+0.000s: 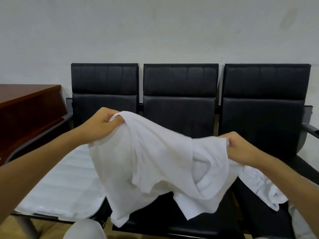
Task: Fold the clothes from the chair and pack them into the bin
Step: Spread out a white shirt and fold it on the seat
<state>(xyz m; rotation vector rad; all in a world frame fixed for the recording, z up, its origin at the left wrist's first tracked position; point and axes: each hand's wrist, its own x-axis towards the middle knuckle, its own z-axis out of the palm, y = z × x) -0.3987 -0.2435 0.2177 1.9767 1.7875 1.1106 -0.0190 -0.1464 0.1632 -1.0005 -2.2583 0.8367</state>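
A white T-shirt hangs in the air above the middle seat of a three-seat black bench, stretched between two bare hands. The left hand has its fingers curled tight round a bunched edge of the cloth, held up in front of the left seat's backrest; the right hand pinches another edge lower down, in front of the right seat's backrest. Between them the fabric sags in soft folds, and its lower edge and a sleeve trail down to the front edge of the middle seat. The cloth looks thin, light and limp, likely a cotton knit: it should weigh almost nothing but will not keep any shape by itself, so it wants taking at the shoulders or along a hem and laying flat before folding. A second white garment lies crumpled on the right seat, partly under the right forearm. On the left seat sits a white ribbed surface, translucent and plastic-looking, possibly the bin or its lid; I cannot tell which. The bench upholstery is smooth, glossy and leather-like, with stitched panels, which may let cloth slide. A reddish-brown wooden desk stands at the left end.
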